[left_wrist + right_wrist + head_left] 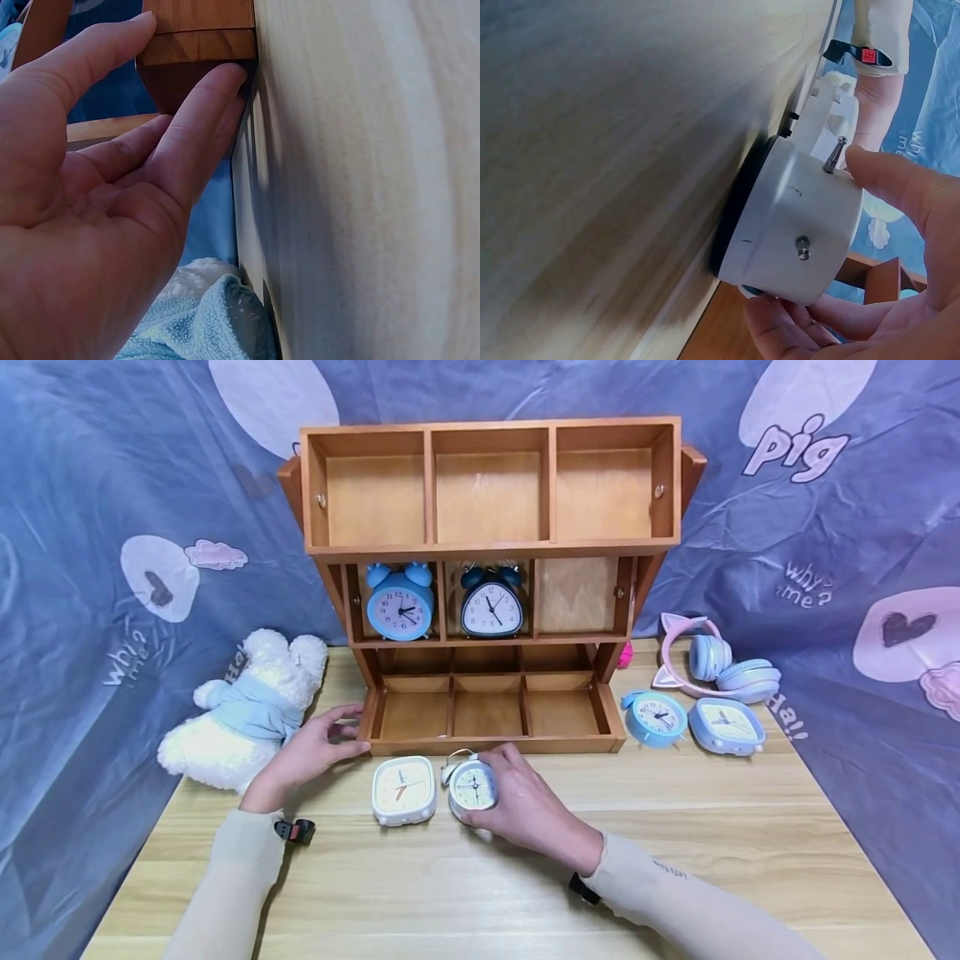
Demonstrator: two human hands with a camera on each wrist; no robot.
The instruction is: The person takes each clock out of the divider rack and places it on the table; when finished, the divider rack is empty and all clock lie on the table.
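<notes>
My right hand [528,797] grips a round white alarm clock [472,789] by its sides; the clock lies face up on the table. In the right wrist view, the thumb is on one side of the white casing [799,225] and the fingers are on the other; small metal feet stick out. To its left lies a square white alarm clock [404,789]. My left hand [315,752] touches the lower left corner of the wooden shelf [495,746]. Its loosely extended fingers rest against the wooden corner [199,46] in the left wrist view.
A blue alarm clock [401,610] and a dark blue one [492,610] stand in the middle row. At right are a round blue clock [657,718], a square blue clock [726,727] and cat-ear headphones [711,658]. A white plush toy [247,714] lies at left.
</notes>
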